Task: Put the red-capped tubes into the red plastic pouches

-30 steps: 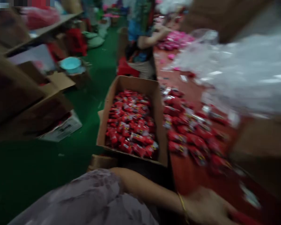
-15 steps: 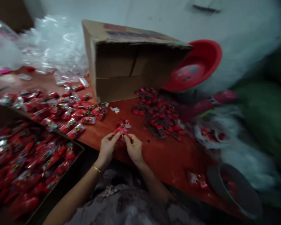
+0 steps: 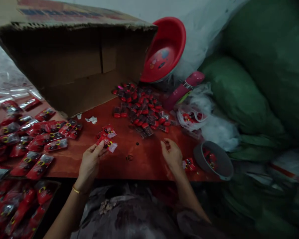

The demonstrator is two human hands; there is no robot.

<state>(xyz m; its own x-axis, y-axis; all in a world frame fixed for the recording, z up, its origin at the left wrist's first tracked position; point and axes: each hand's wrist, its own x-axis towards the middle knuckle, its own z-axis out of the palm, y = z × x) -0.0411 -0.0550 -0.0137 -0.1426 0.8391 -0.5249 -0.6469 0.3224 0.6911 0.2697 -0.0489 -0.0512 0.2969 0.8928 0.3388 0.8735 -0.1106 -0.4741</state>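
My left hand (image 3: 91, 162) pinches a small red plastic packet (image 3: 105, 142) with a clear end, between thumb and fingers. Another red packet (image 3: 110, 130) lies right behind it on the red tabletop (image 3: 144, 159). My right hand (image 3: 172, 154) is over the table to the right, fingers loosely curled and a little apart, with nothing visible in them. Just beyond it is a heap of small dark pieces with red ends (image 3: 144, 109). Red packets (image 3: 188, 164) lie beside its wrist, next to a grey bowl (image 3: 225, 166) with red pieces inside.
Many filled red packets (image 3: 40, 139) spread over the left side, above a full carton (image 3: 22, 205). An open cardboard box (image 3: 72, 79) lies on its side behind, with a red basin (image 3: 174, 39). A pink bottle (image 3: 181, 89) and green sacks (image 3: 241, 96) are at right.
My hands have parted: the left keeps the packet, while the right has let go and moved right towards the grey bowl. The view has swung to the right.
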